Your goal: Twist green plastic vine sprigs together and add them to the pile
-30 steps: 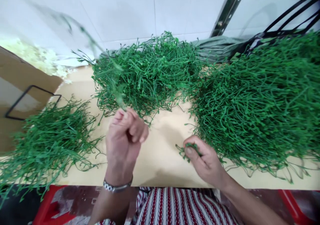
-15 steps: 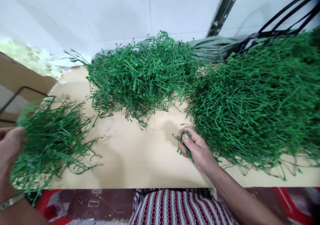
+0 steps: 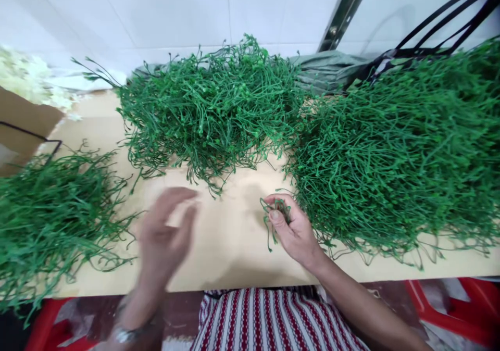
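My right hand [image 3: 297, 232] is closed, thumb pressed over a small bunch of green artificial plant stems [image 3: 282, 210]. Some thin ends hang below its fingers. Over the bare tabletop to the left is my left hand [image 3: 166, 234], smeared by motion, with thumb and fingers apart and nothing visible between them. A loose pile of green stems [image 3: 58, 210] lies left of that hand. Close beside my right hand spreads a larger, dense pile of stems [image 3: 390, 168]. Behind both hands sits another heap of stems [image 3: 211, 106].
The pale tabletop [image 3: 226, 241] ends in front of a striped garment [image 3: 269, 320]. A cardboard box [image 3: 27, 116] with a black wire frame and pale yellow flowers [image 3: 27, 77] are at the left. Grey-green cloth [image 3: 332, 70] lies by the wall. Red stools [image 3: 453, 309] stand below.
My left hand has come away from the left pile, moving right over the tabletop. My right hand keeps the stems, turned slightly. The whole view has shifted a little.
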